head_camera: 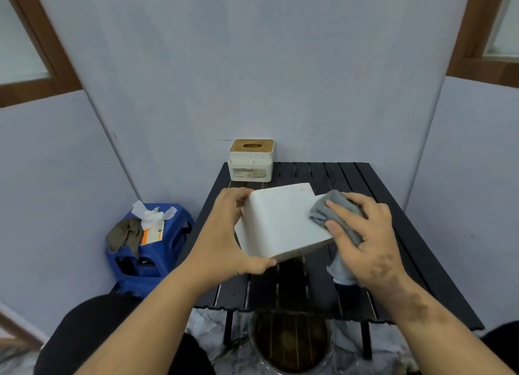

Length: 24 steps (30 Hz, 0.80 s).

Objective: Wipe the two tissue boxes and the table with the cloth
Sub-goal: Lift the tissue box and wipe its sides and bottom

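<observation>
Far left of the dark slatted table, a blue plastic stool stands on the floor by the wall, carrying a brownish rag, crumpled white tissues and an orange-and-white packet. Nearer the table, the left hand grips the near tissue box by its left end, thumb curled under the lower edge and fingers wrapped over the top corner; this plain white box is held tilted above the middle of the table, a broad flat face turned up. Behind it, at the table's far left corner against the wall, the second tissue box stands upright, white with a wooden slotted lid. On the right part of the held box's upturned face lies the grey cloth, bunched under the right hand, whose fingers are spread and fairly straight, pressing it onto the box; a tail of the cloth hangs below the palm over the table. Under the table's near edge sits a round dark basin.
</observation>
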Each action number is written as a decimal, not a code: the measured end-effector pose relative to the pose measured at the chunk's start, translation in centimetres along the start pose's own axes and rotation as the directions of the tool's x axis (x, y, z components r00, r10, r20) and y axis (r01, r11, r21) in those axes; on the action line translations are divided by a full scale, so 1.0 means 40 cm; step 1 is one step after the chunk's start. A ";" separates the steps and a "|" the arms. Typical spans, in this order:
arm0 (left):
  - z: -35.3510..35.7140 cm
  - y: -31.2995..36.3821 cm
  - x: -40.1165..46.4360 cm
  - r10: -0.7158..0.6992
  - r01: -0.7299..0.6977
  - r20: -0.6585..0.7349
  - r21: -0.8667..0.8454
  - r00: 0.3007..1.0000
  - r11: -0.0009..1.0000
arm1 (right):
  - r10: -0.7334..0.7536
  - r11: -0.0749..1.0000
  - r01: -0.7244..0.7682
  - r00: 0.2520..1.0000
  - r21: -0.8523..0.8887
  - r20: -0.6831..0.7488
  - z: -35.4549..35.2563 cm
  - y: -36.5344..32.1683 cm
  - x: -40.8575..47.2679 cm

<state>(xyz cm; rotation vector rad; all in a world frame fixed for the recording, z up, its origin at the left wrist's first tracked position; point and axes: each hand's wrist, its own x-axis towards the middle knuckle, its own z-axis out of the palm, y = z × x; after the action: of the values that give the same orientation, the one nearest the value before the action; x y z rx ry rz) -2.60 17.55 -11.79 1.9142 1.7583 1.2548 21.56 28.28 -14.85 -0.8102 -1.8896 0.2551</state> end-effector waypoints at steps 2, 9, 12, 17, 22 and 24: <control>0.005 -0.003 -0.006 -0.011 0.011 -0.006 -0.023 1.000 1.000 | 0.027 0.999 -0.027 1.000 -0.024 -0.011 0.020 -0.036 -0.002; 0.021 -0.009 -0.021 0.041 -0.045 -0.058 -0.068 0.997 0.997 | -0.158 0.987 0.157 0.987 0.036 0.026 0.078 -0.131 0.006; 0.017 0.001 -0.033 0.042 -0.042 -0.014 0.017 0.999 0.999 | 0.136 0.989 -0.129 0.985 0.068 -0.108 0.046 -0.065 0.029; 0.035 0.016 -0.048 0.085 -0.085 -0.001 0.028 0.996 0.996 | -0.089 0.995 0.090 0.996 0.044 -0.024 0.100 -0.181 -0.010; 0.030 0.024 -0.059 0.054 -0.056 0.026 0.056 0.998 0.997 | 0.134 0.989 -0.130 0.989 0.068 -0.067 0.059 -0.116 0.032; 0.032 0.032 -0.062 0.057 -0.060 0.047 0.083 0.997 0.995 | 0.267 0.964 -0.263 0.959 0.049 -0.099 0.035 -0.082 0.038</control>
<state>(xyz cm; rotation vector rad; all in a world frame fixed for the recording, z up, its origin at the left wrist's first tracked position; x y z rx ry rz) -0.54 15.45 -12.70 2.0380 1.7719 1.1643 18.58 27.03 -12.71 -1.0339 -1.6720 0.4028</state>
